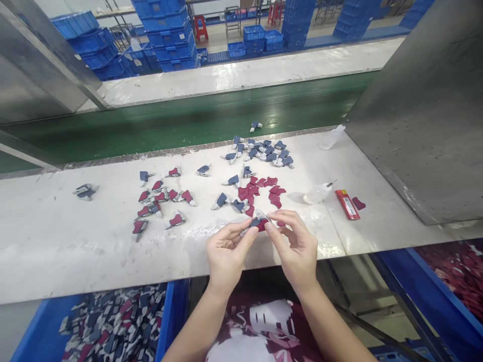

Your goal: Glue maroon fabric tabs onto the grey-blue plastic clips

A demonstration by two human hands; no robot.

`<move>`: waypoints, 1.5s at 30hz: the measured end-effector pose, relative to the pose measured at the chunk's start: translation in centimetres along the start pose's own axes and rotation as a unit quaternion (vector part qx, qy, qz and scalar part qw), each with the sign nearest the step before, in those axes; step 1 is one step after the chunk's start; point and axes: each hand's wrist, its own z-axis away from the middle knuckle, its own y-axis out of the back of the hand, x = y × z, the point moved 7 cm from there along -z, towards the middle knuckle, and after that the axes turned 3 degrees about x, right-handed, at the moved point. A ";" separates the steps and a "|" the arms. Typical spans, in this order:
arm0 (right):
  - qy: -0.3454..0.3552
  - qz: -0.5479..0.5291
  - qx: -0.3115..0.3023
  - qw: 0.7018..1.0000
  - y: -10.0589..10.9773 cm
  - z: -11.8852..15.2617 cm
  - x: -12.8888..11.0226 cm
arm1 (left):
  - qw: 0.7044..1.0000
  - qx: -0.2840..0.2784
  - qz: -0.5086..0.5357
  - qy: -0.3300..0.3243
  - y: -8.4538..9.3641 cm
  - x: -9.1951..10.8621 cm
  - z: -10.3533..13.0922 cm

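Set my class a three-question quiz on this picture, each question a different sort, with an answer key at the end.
1. True or false: the left hand and the right hand both touch the small part between them.
2. What lies on the green strip? (A) a squeeze bottle (B) a blue-and-white part (C) a red packet
3. Fill the gap: the blue bin at lower right holds ____ pieces.

Key: 1. True. 2. B. 3. Dark red.

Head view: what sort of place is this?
Likely a factory assembly line: small maroon pieces lie on a white worktable, a green conveyor belt runs behind it, and blue plastic crates stand stacked farther back.
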 end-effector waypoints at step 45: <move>-0.154 -0.112 -0.166 0.968 -2.4 -0.5 3.9 | 0.999 0.021 -0.042 -0.020 0.4 -1.4 -0.1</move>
